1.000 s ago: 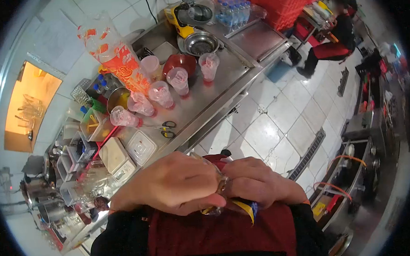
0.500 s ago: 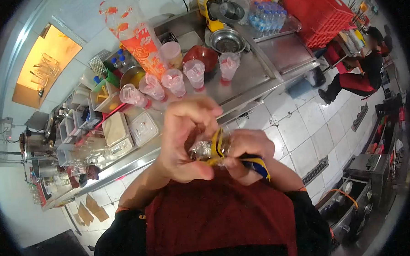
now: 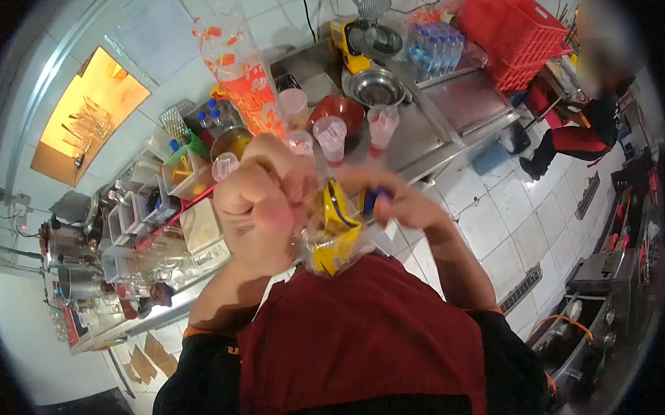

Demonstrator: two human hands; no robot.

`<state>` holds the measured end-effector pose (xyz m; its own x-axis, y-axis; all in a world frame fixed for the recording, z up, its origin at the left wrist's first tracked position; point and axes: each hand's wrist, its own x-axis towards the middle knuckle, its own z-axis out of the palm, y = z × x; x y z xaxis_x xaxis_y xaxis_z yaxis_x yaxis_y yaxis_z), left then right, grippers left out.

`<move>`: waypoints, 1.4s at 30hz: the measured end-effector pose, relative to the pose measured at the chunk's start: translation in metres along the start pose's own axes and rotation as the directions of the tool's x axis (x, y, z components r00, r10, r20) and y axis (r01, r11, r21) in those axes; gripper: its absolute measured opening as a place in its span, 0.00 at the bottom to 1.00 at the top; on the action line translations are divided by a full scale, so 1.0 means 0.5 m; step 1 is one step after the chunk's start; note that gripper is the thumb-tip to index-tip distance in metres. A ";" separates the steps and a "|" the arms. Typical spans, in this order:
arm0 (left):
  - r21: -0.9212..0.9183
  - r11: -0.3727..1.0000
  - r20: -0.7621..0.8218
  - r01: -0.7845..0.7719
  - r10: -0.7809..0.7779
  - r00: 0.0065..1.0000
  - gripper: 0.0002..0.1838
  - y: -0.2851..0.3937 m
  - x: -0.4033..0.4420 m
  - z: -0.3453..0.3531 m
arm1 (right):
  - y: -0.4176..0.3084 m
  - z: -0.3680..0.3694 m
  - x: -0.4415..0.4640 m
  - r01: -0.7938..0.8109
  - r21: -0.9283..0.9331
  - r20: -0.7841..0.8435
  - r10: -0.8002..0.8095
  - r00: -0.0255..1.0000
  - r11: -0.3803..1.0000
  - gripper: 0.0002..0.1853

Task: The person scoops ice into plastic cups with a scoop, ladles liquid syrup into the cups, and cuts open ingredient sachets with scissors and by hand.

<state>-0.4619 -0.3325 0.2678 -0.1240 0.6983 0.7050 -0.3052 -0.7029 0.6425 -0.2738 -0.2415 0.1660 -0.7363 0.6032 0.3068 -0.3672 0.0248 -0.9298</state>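
From the head camera, here you are with both hands raised in front of your dark red apron [image 3: 360, 332], and the yellow packet [image 3: 336, 215] sits right between them, crinkled, with clear plastic around it and dark markings on its side. Your left hand [image 3: 262, 210] is balled into a fist, fingers curled in tight, closed on the packet's clear plastic edge. Over to your right hand [image 3: 406, 203]: it's blurred, fingers partly spread, close around a dark blue piece [image 3: 374, 198] beside the yellow; whether finger and thumb pinch it, you can't tell from here. Beyond your knuckles runs the steel counter [image 3: 419, 148], and there are your clear cups, one [image 3: 331, 137] upright before a red bowl [image 3: 341, 116], another [image 3: 383, 127] farther right near a metal bowl [image 3: 377, 88]. A tall printed plastic sleeve [image 3: 244, 85] rises behind your left hand, bottled water [image 3: 437, 49] stands at the back beside red crates [image 3: 514, 33], and off right, well apart from you, another person [image 3: 582, 143] sits.
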 end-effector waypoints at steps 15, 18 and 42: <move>-0.171 0.985 -0.148 0.039 -0.065 0.987 0.26 0.059 -0.086 -0.043 | 0.142 0.127 0.024 -0.372 0.184 0.468 0.251 0.847 0.910 0.25; -0.150 0.982 -0.137 0.112 -0.133 0.982 0.26 0.085 -0.099 -0.105 | 0.102 0.096 -0.017 -0.268 0.220 0.064 0.260 0.963 0.938 0.27; -0.697 0.368 0.004 0.616 -0.857 0.516 0.38 -0.192 -0.435 -0.245 | -0.215 0.168 0.131 -0.064 -0.599 0.008 0.086 0.996 0.798 0.09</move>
<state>-0.5215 -0.4000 0.0160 0.2012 0.9618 -0.1857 -0.8466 0.2661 0.4610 -0.3304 -0.2715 0.3033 -0.7695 0.5967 0.2275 0.0943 0.4585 -0.8837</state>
